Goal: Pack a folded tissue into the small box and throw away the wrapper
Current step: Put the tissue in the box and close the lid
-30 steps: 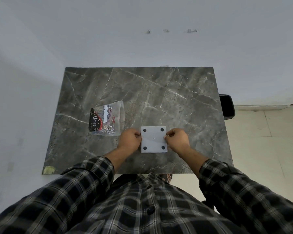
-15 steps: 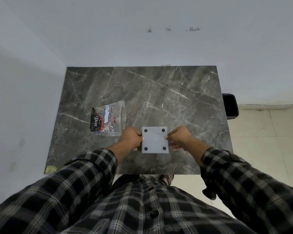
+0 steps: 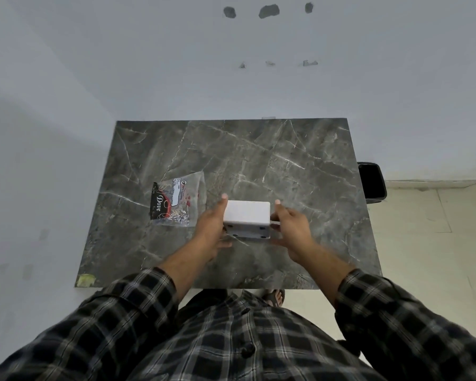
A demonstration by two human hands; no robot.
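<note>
Your left hand (image 3: 209,229) held the left side of the small white rectangular plastic box (image 3: 247,220), palm turned inward, fingers extended along the wall and one fingertip (image 3: 224,197) showing above the far edge. Your right hand (image 3: 291,229) mirrored it on the right side, fingers wrapped against the wall and one fingertip (image 3: 277,202) raised past the far corner. Both hands were closed on the box; neither was clenched into a fist. Both forearms were bare from rolled black-and-white plaid sleeves (image 3: 138,303) and converged toward the box from 7 and 5 o'clock.

The box sat tilted between your palms: one broad blank face was turned up and away, and the face carrying small dark feet (image 3: 261,228) faced you. Whether its lower edge touched the surface cannot be told.

The box was positioned slightly toward 6 o'clock from the centre of the dark grey marble-patterned rectangular table (image 3: 259,160). The clear plastic wrapper with black and red print (image 3: 176,200) lay flat at 9 o'clock from the box, just beside your left hand and apart from it. The table area from 10 through 2 o'clock was bare up to the far edge. The near edge ran close under your forearms. A black waste bin (image 3: 371,181) stood on the floor beyond the table's 3 o'clock edge, well apart from the box.
</note>
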